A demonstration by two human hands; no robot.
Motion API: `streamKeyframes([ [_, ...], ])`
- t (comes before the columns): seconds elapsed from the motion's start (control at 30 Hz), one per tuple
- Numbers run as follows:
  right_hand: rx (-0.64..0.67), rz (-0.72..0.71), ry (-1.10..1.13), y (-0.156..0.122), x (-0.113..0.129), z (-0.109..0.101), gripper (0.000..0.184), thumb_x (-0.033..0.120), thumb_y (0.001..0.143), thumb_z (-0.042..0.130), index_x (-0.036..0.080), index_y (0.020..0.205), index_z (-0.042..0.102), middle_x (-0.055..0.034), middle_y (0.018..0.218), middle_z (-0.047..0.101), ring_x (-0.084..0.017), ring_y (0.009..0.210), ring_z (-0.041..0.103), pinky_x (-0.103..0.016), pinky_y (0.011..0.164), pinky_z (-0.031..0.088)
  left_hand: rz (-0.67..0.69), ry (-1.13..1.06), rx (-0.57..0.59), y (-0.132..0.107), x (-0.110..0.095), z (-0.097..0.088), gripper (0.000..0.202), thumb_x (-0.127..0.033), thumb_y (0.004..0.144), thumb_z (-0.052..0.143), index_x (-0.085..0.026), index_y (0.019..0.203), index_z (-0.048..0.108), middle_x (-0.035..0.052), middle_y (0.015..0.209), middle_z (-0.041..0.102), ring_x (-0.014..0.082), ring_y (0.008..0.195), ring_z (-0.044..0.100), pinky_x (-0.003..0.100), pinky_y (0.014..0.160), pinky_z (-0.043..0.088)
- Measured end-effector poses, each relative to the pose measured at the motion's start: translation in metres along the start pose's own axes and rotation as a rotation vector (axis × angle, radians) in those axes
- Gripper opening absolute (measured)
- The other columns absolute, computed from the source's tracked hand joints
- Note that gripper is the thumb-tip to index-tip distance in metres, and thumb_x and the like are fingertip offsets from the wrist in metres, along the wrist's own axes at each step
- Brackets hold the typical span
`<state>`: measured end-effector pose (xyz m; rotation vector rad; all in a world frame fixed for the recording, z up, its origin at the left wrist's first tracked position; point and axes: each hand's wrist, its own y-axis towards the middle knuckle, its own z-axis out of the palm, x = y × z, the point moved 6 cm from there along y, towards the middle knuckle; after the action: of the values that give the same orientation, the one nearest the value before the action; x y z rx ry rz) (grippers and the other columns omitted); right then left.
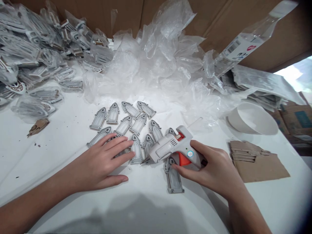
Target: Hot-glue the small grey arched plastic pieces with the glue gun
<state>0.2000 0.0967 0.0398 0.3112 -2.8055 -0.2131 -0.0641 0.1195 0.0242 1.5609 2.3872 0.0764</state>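
My right hand (214, 170) grips a white and orange glue gun (174, 148), its nozzle pointing left and down at a grey arch-shaped piece (136, 149). My left hand (102, 164) lies flat with fingers stretched out, pressing on the grey arch pieces beside the nozzle. Several more grey arch-shaped pieces (126, 122) are spread on the white table (60, 136) behind my hands. One grey piece (174, 180) lies apart, under my right thumb.
A heap of crumpled clear plastic (161, 61) fills the back. Bagged pieces (36, 48) pile up at the back left. At the right stand a white bowl (253, 120) and stacked brown cardboard cut-outs (255, 161). A cardboard wall (122, 13) closes the rear.
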Motion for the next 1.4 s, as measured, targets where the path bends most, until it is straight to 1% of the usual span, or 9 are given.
streamKeyframes([
  [0.13, -0.070, 0.045, 0.055, 0.002, -0.001, -0.007, 0.051, 0.055, 0.072, 0.075, 0.024, 0.069, 0.035, 0.0089, 0.052, 0.029, -0.008, 0.048, 0.024, -0.024, 0.043, 0.023, -0.069, 0.014, -0.097, -0.001, 0.005, -0.010, 0.043, -0.041, 0.094, 0.061, -0.015, 0.128, 0.058, 0.0152, 0.130, 0.063, 0.0319, 0.123, 0.056, 0.052, 0.109, 0.036],
  [0.23, -0.104, 0.066, 0.077, 0.002, -0.001, -0.009, 0.049, 0.052, 0.073, 0.075, 0.024, 0.068, 0.035, 0.0089, 0.053, 0.028, -0.008, 0.048, 0.023, -0.023, 0.042, 0.023, -0.172, 0.059, -0.197, -0.004, 0.013, -0.021, 0.042, -0.038, 0.089, 0.066, -0.012, 0.121, 0.060, 0.0144, 0.113, 0.068, 0.0307, 0.108, 0.062, 0.054, 0.104, 0.040],
  [0.33, -0.116, 0.076, 0.098, 0.003, 0.000, -0.009, 0.047, 0.051, 0.073, 0.075, 0.023, 0.068, 0.037, 0.0087, 0.053, 0.027, -0.007, 0.048, 0.023, -0.023, 0.041, 0.023, -0.224, 0.114, -0.226, -0.005, 0.016, -0.024, 0.037, -0.038, 0.086, 0.067, -0.011, 0.111, 0.063, 0.0128, 0.103, 0.069, 0.0305, 0.098, 0.064, 0.054, 0.097, 0.045],
  [0.47, -0.126, 0.063, 0.106, 0.003, 0.002, -0.009, 0.048, 0.052, 0.074, 0.076, 0.023, 0.068, 0.038, 0.0086, 0.053, 0.028, -0.007, 0.048, 0.024, -0.022, 0.041, 0.023, -0.241, 0.122, -0.243, -0.005, 0.017, -0.024, 0.025, -0.035, 0.088, 0.067, -0.015, 0.103, 0.065, 0.0091, 0.097, 0.071, 0.0271, 0.093, 0.066, 0.054, 0.099, 0.046],
  [0.6, -0.132, 0.068, 0.111, 0.002, 0.003, -0.008, 0.050, 0.053, 0.073, 0.076, 0.023, 0.068, 0.036, 0.0087, 0.053, 0.027, -0.007, 0.047, 0.024, -0.022, 0.041, 0.023, -0.206, 0.077, -0.272, -0.006, 0.015, -0.023, 0.025, -0.034, 0.090, 0.069, -0.014, 0.104, 0.064, 0.0097, 0.099, 0.072, 0.0238, 0.091, 0.068, 0.053, 0.103, 0.047],
  [0.87, -0.157, 0.109, 0.104, 0.000, 0.000, -0.007, 0.052, 0.054, 0.075, 0.074, 0.023, 0.069, 0.033, 0.0086, 0.054, 0.026, -0.007, 0.048, 0.023, -0.021, 0.041, 0.022, -0.078, -0.074, -0.253, -0.006, 0.003, -0.016, 0.029, -0.034, 0.090, 0.071, -0.011, 0.106, 0.067, 0.0134, 0.111, 0.074, 0.0240, 0.106, 0.070, 0.048, 0.116, 0.043],
  [1.1, -0.183, 0.120, 0.076, 0.001, 0.002, -0.008, 0.055, 0.055, 0.074, 0.075, 0.024, 0.069, 0.030, 0.0087, 0.054, 0.024, -0.007, 0.048, 0.022, -0.023, 0.041, 0.023, 0.026, -0.273, -0.060, -0.004, -0.008, -0.005, 0.033, -0.037, 0.092, 0.064, -0.013, 0.116, 0.064, 0.0202, 0.142, 0.058, 0.0297, 0.132, 0.056, 0.049, 0.114, 0.045],
  [1.3, -0.214, 0.106, 0.040, -0.002, 0.002, -0.011, 0.055, 0.053, 0.077, 0.074, 0.024, 0.071, 0.027, 0.0081, 0.054, 0.026, -0.007, 0.048, 0.023, -0.025, 0.042, 0.021, 0.076, -0.221, -0.095, -0.005, -0.005, -0.014, 0.023, -0.027, 0.092, 0.064, -0.016, 0.111, 0.067, 0.0185, 0.134, 0.062, 0.0305, 0.130, 0.057, 0.051, 0.117, 0.040],
  [1.4, -0.224, 0.097, 0.025, -0.004, 0.002, -0.010, 0.056, 0.055, 0.076, 0.074, 0.024, 0.071, 0.026, 0.0081, 0.055, 0.025, -0.008, 0.047, 0.023, -0.026, 0.041, 0.022, 0.113, -0.227, -0.050, -0.004, -0.005, -0.012, 0.026, -0.026, 0.092, 0.063, -0.017, 0.116, 0.067, 0.0166, 0.135, 0.062, 0.0303, 0.127, 0.058, 0.051, 0.116, 0.041],
])
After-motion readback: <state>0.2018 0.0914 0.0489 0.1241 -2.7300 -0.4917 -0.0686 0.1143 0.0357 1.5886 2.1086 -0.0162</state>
